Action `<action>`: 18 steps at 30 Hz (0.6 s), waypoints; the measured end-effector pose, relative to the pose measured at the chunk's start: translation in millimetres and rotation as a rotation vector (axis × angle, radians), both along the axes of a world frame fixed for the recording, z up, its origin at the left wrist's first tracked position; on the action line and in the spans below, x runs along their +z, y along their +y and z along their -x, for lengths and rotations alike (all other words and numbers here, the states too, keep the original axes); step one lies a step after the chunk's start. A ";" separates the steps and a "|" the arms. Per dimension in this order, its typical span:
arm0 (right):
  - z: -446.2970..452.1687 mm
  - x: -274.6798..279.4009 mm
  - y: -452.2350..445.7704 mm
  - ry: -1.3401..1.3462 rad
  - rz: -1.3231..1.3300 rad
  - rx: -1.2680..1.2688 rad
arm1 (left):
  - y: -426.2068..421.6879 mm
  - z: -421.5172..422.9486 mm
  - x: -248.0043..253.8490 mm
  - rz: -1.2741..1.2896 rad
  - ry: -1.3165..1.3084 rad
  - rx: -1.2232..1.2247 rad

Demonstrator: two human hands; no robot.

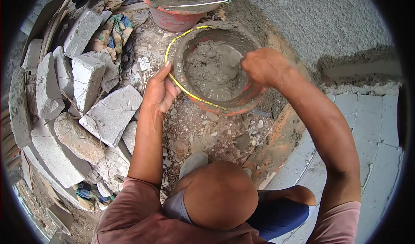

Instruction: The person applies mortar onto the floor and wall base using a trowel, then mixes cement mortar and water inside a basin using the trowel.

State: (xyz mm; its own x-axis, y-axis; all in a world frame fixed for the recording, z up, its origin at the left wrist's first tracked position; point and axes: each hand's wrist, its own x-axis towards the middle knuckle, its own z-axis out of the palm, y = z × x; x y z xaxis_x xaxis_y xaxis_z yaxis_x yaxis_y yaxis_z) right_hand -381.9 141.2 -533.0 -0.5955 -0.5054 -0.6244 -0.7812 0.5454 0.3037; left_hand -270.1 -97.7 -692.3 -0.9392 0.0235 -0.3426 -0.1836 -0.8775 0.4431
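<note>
One mortar bucket [244, 107] opens upward, its yellow handle [187, 92] bowing left.

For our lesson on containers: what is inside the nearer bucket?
Wet, lumpy mortar. It covers the bottom of the bucket, and the right hand partly hides its right side.

The head-worn camera looks steeply down from close above the nearer bucket [233, 103].

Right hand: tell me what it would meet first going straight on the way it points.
Most likely the grey mortar in the near bucket: the closed right hand points left across it, though its height above the mortar is hard to judge.
</note>
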 end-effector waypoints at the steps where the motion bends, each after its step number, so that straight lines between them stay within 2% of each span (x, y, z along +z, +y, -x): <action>1: -15.0 -11.3 0.7 -0.127 -0.051 0.095 | -0.6 0.0 -2.6 0.005 -0.002 -0.006; 4: -30.1 27.9 -4.6 -0.154 -0.122 0.072 | 0.8 -1.0 0.7 -0.020 0.016 -0.012; 7: -7.7 66.9 23.9 0.060 0.034 0.042 | 4.4 -2.9 5.9 -0.050 -0.004 0.039; 10: 7.2 63.8 28.3 0.295 0.058 -0.021 | 4.5 0.1 3.2 -0.066 0.016 0.053; 11: 19.4 38.0 40.8 0.336 0.106 0.035 | 3.5 0.7 -1.1 -0.069 0.027 0.040; 13: 3.0 -1.3 31.6 0.292 0.192 0.082 | 3.7 -0.2 -4.3 -0.058 0.033 0.038; 14: -12.2 -9.6 22.4 0.175 0.119 0.158 | 4.5 -1.6 -2.8 -0.055 0.037 0.037; 15: -26.0 -18.2 21.2 0.137 0.156 0.302 | 5.2 -2.0 0.2 -0.052 0.041 0.033; 18: -38.0 0.3 33.3 -0.060 0.043 0.344 | 10.2 -2.4 10.0 -0.032 0.021 0.040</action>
State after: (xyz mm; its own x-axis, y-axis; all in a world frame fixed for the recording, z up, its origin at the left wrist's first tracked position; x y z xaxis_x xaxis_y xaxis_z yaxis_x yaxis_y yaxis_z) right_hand -343.8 174.5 -532.7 -0.3491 -0.6964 -0.6270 -0.9371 0.2586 0.2346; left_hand -267.7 -87.5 -682.4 -0.9467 -0.0038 -0.3220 -0.1387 -0.8976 0.4184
